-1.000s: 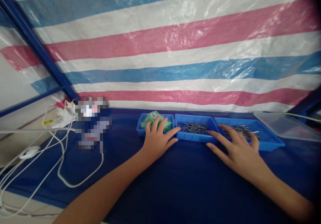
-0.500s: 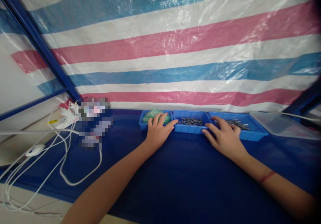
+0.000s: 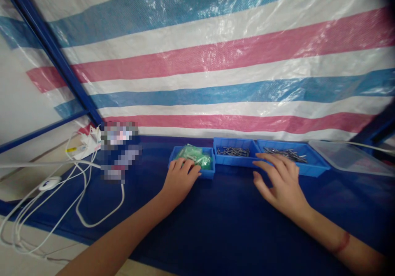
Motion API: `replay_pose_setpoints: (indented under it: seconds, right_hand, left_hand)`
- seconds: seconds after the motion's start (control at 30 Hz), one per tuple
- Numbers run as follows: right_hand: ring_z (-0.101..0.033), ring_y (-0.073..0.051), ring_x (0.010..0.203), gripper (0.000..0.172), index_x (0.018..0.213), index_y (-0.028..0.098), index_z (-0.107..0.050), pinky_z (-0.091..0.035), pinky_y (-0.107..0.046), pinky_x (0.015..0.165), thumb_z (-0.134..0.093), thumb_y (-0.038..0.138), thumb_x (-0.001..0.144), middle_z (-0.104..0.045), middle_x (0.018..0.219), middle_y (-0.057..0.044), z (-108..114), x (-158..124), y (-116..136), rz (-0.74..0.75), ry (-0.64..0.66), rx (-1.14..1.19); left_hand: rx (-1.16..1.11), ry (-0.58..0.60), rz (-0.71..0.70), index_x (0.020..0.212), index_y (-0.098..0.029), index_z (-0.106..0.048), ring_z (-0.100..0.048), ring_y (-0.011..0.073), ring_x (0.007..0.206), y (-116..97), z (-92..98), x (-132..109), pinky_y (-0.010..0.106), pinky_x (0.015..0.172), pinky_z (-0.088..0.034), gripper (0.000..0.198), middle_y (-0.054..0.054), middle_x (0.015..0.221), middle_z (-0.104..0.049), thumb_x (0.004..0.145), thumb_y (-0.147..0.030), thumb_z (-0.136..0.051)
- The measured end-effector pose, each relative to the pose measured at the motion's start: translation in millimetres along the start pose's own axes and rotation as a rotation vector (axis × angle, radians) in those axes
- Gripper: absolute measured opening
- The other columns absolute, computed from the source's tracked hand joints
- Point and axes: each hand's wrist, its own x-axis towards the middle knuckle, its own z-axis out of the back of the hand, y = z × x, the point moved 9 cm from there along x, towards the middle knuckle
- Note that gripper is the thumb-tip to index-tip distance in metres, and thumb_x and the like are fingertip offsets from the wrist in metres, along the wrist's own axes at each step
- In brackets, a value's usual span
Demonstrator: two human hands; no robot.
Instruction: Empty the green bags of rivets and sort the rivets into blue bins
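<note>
Three small blue trays stand in a row at the back of the blue-covered table. The left tray holds green plastic pieces and sits a little nearer to me than the others. My left hand has its fingers curled over that tray's front rim. The middle tray and the right tray hold thin metal pins. In front of those two, my right hand lies with fingers spread, fingertips at their front edges, holding nothing.
White cables and a small white switch lie at the left, beside a blurred object. A clear plastic container sits at the far right. A striped tarp on a blue frame closes off the back.
The left tray with the green pieces has slid toward me, out of line with the other two, under my left hand. My right hand drew back slightly from the trays.
</note>
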Motion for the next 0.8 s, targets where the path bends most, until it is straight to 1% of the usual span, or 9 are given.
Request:
replay_pose_setpoints:
  seconds: [0.07, 0.13, 0.2, 0.3, 0.4, 0.5, 0.63, 0.73, 0.8]
  right_hand:
    - [-0.051, -0.030, 0.116, 0.041, 0.121, 0.022, -0.051, -0.040, -0.048, 0.097, -0.060, 0.029, 0.081, -0.058, 0.122, -0.011, -9, -7, 25, 0.067, 0.160, 0.154]
    - [-0.049, -0.031, 0.119, 0.065, 0.133, 0.018, -0.040, -0.042, -0.048, 0.097, -0.065, 0.037, 0.076, -0.053, 0.129, -0.015, -25, -16, 42, 0.046, 0.349, 0.260]
    - [-0.045, -0.033, 0.124, 0.087, 0.142, 0.015, -0.028, -0.041, -0.049, 0.099, -0.069, 0.043, 0.071, -0.047, 0.136, -0.018, -39, -23, 54, 0.010, 0.473, 0.332]
    - [-0.038, -0.034, 0.131, 0.097, 0.146, 0.015, -0.019, -0.037, -0.052, 0.104, -0.069, 0.046, 0.070, -0.039, 0.143, -0.019, -53, -23, 60, -0.053, 0.517, 0.401]
    - [-0.039, -0.031, 0.131, 0.087, 0.146, 0.019, -0.020, -0.037, -0.051, 0.105, -0.066, 0.037, 0.075, -0.041, 0.143, -0.016, -55, -16, 60, -0.116, 0.478, 0.510]
    - [-0.047, -0.027, 0.126, 0.070, 0.140, 0.023, -0.030, -0.040, -0.047, 0.103, -0.062, 0.029, 0.078, -0.048, 0.137, -0.012, -45, -10, 54, -0.160, 0.420, 0.629]
    - [-0.048, -0.028, 0.125, 0.060, 0.134, 0.025, -0.040, -0.038, -0.049, 0.105, -0.064, 0.029, 0.079, -0.050, 0.136, -0.011, -18, -2, 38, -0.179, 0.311, 0.678]
    - [-0.044, -0.028, 0.129, 0.060, 0.134, 0.026, -0.040, -0.036, -0.050, 0.107, -0.065, 0.026, 0.080, -0.051, 0.135, -0.010, 9, 5, 25, -0.215, 0.119, 0.773]
    - [-0.038, -0.029, 0.133, 0.051, 0.128, 0.027, -0.046, -0.033, -0.051, 0.109, -0.064, 0.025, 0.081, -0.051, 0.135, -0.009, 24, 10, 23, -0.182, 0.015, 0.780]
  left_hand:
    - [-0.021, 0.015, -0.085, 0.104, -0.023, -0.064, -0.054, 0.0225, 0.092, -17, 10.9, -13, 0.035, 0.078, -0.038, 0.021, 0.006, 0.099, -0.064, 0.094, -0.031, -0.048]
    - [-0.058, -0.024, -0.137, 0.116, -0.028, -0.060, -0.053, 0.0245, 0.099, -28, 27.1, -22, 0.037, 0.083, -0.038, 0.027, 0.008, 0.108, -0.062, 0.093, -0.037, -0.049]
    - [-0.072, -0.070, -0.102, 0.127, -0.033, -0.053, -0.047, 0.0336, 0.112, -26, 40.9, -25, 0.048, 0.089, -0.035, 0.047, 0.011, 0.126, -0.054, 0.086, -0.054, -0.053]
    - [-0.137, 0.032, 0.008, 0.137, -0.030, -0.044, -0.033, 0.0421, 0.128, -12, 36.9, -21, 0.058, 0.098, -0.029, 0.073, 0.016, 0.144, -0.036, 0.075, -0.066, -0.058]
    - [-0.244, 0.170, 0.045, 0.138, -0.026, -0.043, -0.034, 0.0392, 0.130, -9, 22.0, -17, 0.057, 0.103, -0.029, 0.075, 0.015, 0.143, -0.039, 0.076, -0.065, -0.058]
    - [-0.362, 0.187, 0.083, 0.134, -0.025, -0.046, -0.031, 0.0382, 0.133, -16, 18.7, -15, 0.056, 0.105, -0.029, 0.068, 0.013, 0.142, -0.042, 0.079, -0.062, -0.056]
    - [-0.583, 0.084, 0.170, 0.130, -0.023, -0.046, -0.031, 0.0345, 0.134, -30, 23.1, -12, 0.055, 0.108, -0.028, 0.058, 0.012, 0.139, -0.044, 0.082, -0.054, -0.057]
    - [-0.820, -0.045, 0.167, 0.136, -0.019, -0.032, -0.029, 0.0285, 0.135, -47, 20.9, -7, 0.049, 0.111, -0.028, 0.054, 0.015, 0.142, -0.036, 0.090, -0.041, -0.049]
    - [-0.964, -0.084, 0.141, 0.139, -0.017, -0.021, -0.026, 0.0259, 0.137, -60, 12.7, -2, 0.046, 0.112, -0.027, 0.053, 0.016, 0.145, -0.027, 0.094, -0.036, -0.042]
